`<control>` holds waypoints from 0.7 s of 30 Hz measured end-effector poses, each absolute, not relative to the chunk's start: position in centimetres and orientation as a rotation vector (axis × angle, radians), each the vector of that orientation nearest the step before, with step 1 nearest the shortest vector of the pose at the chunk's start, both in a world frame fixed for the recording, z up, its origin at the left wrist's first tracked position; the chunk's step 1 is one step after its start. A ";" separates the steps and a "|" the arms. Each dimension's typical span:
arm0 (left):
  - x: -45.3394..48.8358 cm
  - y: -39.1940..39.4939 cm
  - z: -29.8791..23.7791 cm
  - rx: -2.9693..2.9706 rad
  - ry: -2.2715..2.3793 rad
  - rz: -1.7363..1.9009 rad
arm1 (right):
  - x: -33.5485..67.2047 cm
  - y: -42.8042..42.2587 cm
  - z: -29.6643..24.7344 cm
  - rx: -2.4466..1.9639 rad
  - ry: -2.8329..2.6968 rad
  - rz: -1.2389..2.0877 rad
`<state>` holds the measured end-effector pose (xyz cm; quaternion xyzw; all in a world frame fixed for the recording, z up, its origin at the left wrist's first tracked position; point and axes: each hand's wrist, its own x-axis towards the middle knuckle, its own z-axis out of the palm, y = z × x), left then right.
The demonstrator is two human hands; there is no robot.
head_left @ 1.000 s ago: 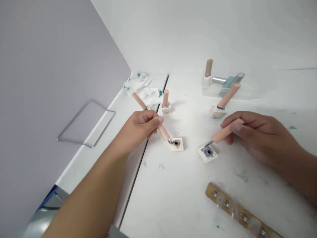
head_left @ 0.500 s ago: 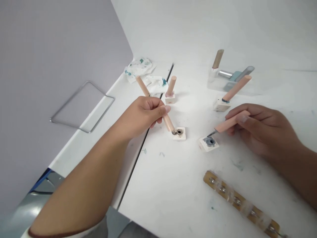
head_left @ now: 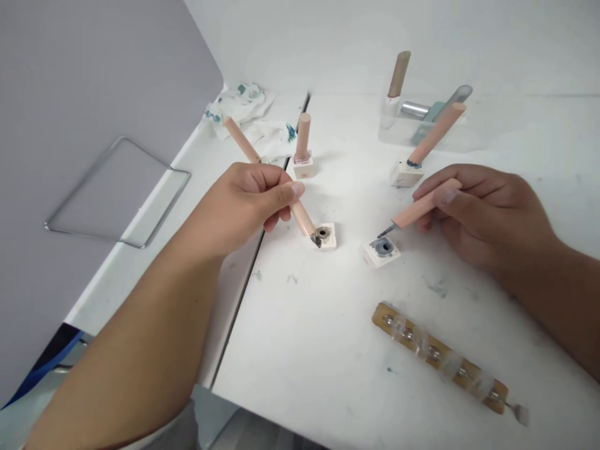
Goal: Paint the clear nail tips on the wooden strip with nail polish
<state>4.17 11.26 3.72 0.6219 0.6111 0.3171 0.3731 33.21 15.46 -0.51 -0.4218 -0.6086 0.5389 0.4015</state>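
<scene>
My left hand [head_left: 248,203] is closed round a wooden-handled brush [head_left: 300,215]; its dark tip rests at the edge of a small white square pot [head_left: 324,236] with brownish paint. In my right hand [head_left: 482,209] a second wooden-handled brush [head_left: 417,209] is pinched, and its fine tip hovers just above a white square pot of grey paint [head_left: 380,251]. Both pots sit on the white table [head_left: 328,350].
Two more pots with brushes standing in them [head_left: 302,150] [head_left: 424,153] lie farther back, with a clear tray [head_left: 412,122] holding tools. Stained tissues [head_left: 248,112] are at the back left, a wooden strip with metal studs [head_left: 440,359] in front, and a grey partition [head_left: 84,125] on the left.
The view has shifted, so everything sits lower and farther left in the frame. My left brush tip has come from inside the brown pot to its near edge. My right hand keeps its brush over the grey pot.
</scene>
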 end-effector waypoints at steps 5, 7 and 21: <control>3.9 11.3 3.4 1.591 1.489 0.859 | 33.1 15.4 -0.3 -1.052 -1.532 1.380; 3.8 11.2 3.3 1.602 1.473 0.879 | 33.0 15.4 -0.2 -1.041 -1.526 1.391; 3.8 10.8 3.2 1.791 1.264 1.013 | 32.9 15.5 -0.1 -1.035 -1.541 1.412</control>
